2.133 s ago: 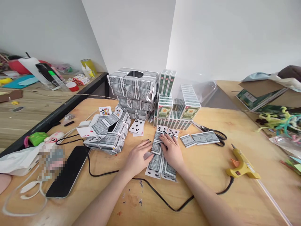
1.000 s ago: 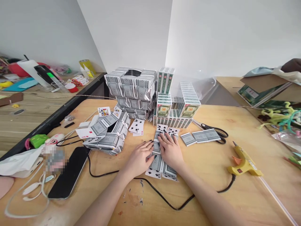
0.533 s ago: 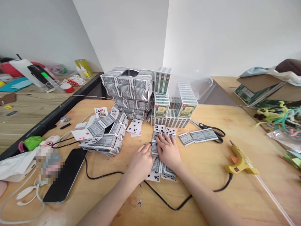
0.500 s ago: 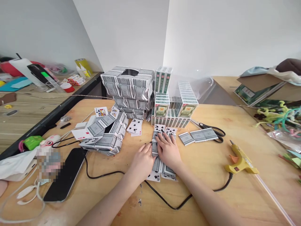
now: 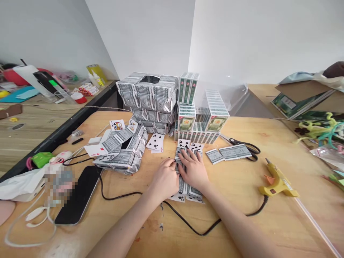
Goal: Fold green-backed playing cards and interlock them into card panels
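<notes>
Cards [image 5: 182, 183] lie on the table [image 5: 231, 179] in front of us, in two rows side by side, mostly backs up, with number sides peeking out at both ends. Our right hand [image 5: 194, 170] is spread flat on top, gripping nothing, likely so the rows do not slide. Our left hand [image 5: 166, 179] has its fingers bent in at the left edge; we cannot tell if they pinch a card or only press. We think the hands sit close together to keep the rows lined up.

Just to the right, a card strip [image 5: 233, 152] lies partly over the scissors [image 5: 254, 148]. Farther right, the yellow glue gun [image 5: 278, 181] points its nose away from us, maybe to keep its tip off our arms. Card boxes [image 5: 186, 123] are piled behind, perhaps out of our way.
</notes>
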`<state>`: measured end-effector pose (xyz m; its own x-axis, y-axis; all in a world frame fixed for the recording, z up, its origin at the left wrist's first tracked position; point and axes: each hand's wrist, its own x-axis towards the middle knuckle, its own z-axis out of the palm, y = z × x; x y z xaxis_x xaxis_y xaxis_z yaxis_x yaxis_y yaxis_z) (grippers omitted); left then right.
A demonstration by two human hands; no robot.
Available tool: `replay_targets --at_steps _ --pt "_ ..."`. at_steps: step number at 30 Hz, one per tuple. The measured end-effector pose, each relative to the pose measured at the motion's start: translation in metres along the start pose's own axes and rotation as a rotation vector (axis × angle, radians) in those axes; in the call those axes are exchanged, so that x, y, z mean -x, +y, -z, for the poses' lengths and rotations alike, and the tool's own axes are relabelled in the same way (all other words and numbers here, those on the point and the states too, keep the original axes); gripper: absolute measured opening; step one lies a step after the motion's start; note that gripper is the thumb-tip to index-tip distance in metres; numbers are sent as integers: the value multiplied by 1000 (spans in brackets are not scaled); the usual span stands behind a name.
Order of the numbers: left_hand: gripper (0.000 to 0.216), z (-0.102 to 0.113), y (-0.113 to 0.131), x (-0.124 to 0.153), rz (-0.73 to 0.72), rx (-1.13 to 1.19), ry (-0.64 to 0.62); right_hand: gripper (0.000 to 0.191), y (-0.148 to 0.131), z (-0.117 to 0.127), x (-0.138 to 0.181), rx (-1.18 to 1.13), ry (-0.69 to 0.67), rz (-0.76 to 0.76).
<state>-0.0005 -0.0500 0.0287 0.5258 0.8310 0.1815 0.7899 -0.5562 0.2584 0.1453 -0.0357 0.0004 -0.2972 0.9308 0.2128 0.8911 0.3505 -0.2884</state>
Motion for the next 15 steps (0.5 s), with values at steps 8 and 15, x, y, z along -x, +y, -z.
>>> replay_targets --at_steps 8,15 --pt "38 -2 1 -1 -22 -19 22 32 5 1 0 -12 31 52" --pt "27 -1 -25 12 8 191 51 35 6 4 0 -19 -12 35"
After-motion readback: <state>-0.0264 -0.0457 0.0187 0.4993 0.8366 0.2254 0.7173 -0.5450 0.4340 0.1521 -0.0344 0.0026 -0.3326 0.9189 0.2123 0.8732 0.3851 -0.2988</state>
